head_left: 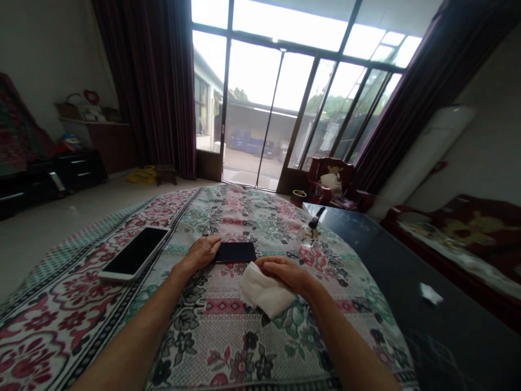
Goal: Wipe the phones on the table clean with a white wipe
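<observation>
A dark smartphone (235, 252) lies on the flowered tablecloth (240, 353), its long side running left to right. My left hand (202, 253) grips its left end, with the fingertips at the phone's edge. Close to the phone's right end, my right hand (287, 272) is closed on a white cloth (264, 290), which hangs loosely below the fingers. Further left rests a larger white device with a black screen (136, 252), possibly a tablet. Beyond my right hand stands a clear bottle (308, 237) with a black top.
A dark, glossy table (391, 255) adjoins the cloth-covered one on the right, with a crumpled white tissue (430, 294) on it. Wooden seats (468, 228) line the right side. Glass doors (260, 119) stand ahead, between dark curtains (150, 81).
</observation>
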### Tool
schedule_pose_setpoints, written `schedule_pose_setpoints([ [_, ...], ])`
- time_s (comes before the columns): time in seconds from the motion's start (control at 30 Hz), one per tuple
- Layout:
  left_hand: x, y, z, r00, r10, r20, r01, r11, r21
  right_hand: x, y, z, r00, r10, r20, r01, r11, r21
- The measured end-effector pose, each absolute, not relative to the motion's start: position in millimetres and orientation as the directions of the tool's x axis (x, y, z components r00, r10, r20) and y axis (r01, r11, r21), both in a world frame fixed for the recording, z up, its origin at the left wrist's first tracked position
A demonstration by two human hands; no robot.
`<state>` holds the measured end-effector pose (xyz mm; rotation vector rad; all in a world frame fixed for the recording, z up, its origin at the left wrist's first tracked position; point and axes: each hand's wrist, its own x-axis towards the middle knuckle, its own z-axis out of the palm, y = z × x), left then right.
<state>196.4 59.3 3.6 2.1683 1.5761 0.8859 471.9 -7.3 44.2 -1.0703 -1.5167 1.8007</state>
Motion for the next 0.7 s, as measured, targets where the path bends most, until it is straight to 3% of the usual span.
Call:
schedule_pose_setpoints([
  [0.17,184.2,52.6,-7.4,0.045,0.958,0.283,0.64,-0.245,0.728,465.1,-3.3,33.2,-0.544,0.774,-0.323,0.253,-0.216,-0.943],
  [0.37,173.0,52.0,-8.9,0.017,0.975,0.223,0.562,-0.194,0.804,447.9,-10.6,24.3,-0.627,0.699,-0.344,0.351,-0.142,-0.926],
  [0.47,170.4,53.1,-9.6,-0.007,0.976,0.217,0.484,-0.187,0.855,441.2,-8.9,26.2,-0.554,0.78,-0.291,0.416,-0.043,-0.908],
  [0.57,170.1,53.9,-10.0,-0.018,0.978,0.209,0.443,-0.179,0.878,437.6,-4.8,29.5,-0.375,0.907,-0.19,0.281,-0.084,-0.956],
  [0.7,173.8,56.5,-11.6,-0.033,0.982,0.186,0.387,-0.159,0.908,435.0,-3.7,31.8,-0.35,0.895,-0.277,0.036,-0.283,-0.959],
])
